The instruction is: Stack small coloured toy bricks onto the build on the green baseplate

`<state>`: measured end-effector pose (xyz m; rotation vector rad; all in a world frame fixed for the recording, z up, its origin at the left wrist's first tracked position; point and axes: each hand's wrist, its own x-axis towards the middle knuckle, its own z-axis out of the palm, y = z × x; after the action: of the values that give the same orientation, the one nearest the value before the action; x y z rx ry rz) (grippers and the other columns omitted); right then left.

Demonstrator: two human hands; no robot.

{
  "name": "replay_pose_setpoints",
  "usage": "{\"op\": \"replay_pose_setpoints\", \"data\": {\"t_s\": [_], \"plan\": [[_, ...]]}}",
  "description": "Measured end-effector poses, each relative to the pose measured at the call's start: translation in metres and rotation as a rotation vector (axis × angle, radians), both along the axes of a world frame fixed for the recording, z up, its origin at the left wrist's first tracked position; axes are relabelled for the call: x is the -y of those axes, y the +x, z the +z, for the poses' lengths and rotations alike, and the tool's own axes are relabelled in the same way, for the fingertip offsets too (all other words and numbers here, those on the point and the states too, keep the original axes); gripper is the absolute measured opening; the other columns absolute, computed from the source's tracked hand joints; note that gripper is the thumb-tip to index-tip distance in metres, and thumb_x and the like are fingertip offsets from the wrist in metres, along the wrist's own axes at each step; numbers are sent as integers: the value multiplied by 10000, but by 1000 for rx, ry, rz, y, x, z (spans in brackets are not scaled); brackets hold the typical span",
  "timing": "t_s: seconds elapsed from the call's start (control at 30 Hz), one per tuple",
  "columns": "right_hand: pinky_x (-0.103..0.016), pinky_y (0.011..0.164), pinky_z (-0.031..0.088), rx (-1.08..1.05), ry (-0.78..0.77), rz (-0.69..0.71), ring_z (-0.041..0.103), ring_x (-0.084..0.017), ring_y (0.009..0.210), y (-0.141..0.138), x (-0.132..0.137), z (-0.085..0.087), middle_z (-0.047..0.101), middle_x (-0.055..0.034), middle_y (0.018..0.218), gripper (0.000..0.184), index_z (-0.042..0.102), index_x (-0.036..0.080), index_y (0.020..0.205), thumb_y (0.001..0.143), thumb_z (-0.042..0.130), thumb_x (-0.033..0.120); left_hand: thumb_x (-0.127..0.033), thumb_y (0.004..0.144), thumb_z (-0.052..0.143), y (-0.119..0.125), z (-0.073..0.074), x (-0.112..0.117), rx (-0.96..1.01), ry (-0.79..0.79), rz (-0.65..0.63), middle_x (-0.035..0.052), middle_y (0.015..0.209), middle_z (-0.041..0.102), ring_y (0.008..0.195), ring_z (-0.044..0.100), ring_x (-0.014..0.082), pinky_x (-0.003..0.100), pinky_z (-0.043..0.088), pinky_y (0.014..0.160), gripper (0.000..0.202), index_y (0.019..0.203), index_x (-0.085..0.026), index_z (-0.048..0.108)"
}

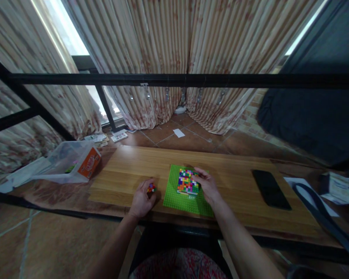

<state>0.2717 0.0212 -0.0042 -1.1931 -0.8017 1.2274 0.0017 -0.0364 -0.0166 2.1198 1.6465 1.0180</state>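
A green studded baseplate (170, 193) lies on the wooden tabletop in front of me. On it stands a low block of small toy bricks (187, 182) in many mixed colours, with a pale layer along its near edge. My right hand (207, 186) reaches over the baseplate from the right. Its thumb and fingertips are drawn together at the block's upper right; anything between them is too small to make out. Left of the baseplate, my left hand (142, 199) rests on the table, fingers curled around a small cluster of loose coloured bricks (151, 188).
A clear plastic bin (66, 159) with an orange label stands at the table's left end, some green pieces inside. A black phone (271, 189) lies on the right, near a dark strap (317, 201) and papers. A black metal bar (174, 80) crosses beyond the table, before striped curtains.
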Motion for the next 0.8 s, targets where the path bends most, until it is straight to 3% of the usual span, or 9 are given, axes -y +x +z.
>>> {"op": "replay_pose_setpoints", "data": {"t_s": [0.1,0.2,0.3,0.37,0.43,0.53,0.67,0.8], "plan": [[-417,865,487,232,88,-123,633,-226,931,0,9,7,718,-58,970,471,710,206,960,542,803,404,-127,725,550,-4,-2,0,29,-30,-19,94,1196,625,1126,583,248,435,482,1001,509,1231,-181,529],[-405,892,468,497,229,-184,621,-217,969,-13,28,28,707,-71,1004,318,701,200,973,743,677,419,-126,741,537,-6,-5,0,48,-50,-22,101,1224,617,1151,573,244,432,467,1023,514,1252,-176,525],[-320,786,491,594,399,30,628,-172,853,-42,52,50,693,-43,916,194,701,219,908,870,553,338,-119,752,525,-5,-8,0,56,-62,-21,107,1230,620,1159,573,243,436,459,1033,504,1253,-170,530],[-287,745,483,688,466,231,621,-156,815,-66,65,53,674,-25,869,199,697,227,919,895,500,234,-109,752,518,-4,-9,0,56,-59,-21,111,1230,623,1162,571,244,442,456,1034,503,1252,-167,532],[-284,758,478,778,475,327,620,-159,818,-89,70,47,668,-33,871,222,694,215,899,881,481,152,-97,750,512,-3,-10,0,53,-50,-17,111,1230,624,1160,572,243,445,459,1029,510,1255,-168,529],[-297,786,473,920,421,365,616,-180,835,-112,67,26,661,-55,867,249,693,192,880,847,475,77,-91,750,511,-2,-10,0,46,-42,-16,108,1209,635,1145,579,238,438,472,1013,507,1252,-166,530],[-299,801,465,1060,387,392,600,-192,854,-124,54,5,646,-59,860,273,693,194,877,832,465,52,-98,764,517,0,-9,1,47,-28,-28,97,1179,653,1132,587,231,418,487,992,465,1222,-173,552],[-293,829,452,1127,392,433,589,-191,882,-128,47,-1,648,-61,879,280,686,195,863,834,451,45,-89,748,526,2,-8,2,63,-10,-8,87,1175,660,1122,593,226,401,501,975,468,1203,-188,566]]}}
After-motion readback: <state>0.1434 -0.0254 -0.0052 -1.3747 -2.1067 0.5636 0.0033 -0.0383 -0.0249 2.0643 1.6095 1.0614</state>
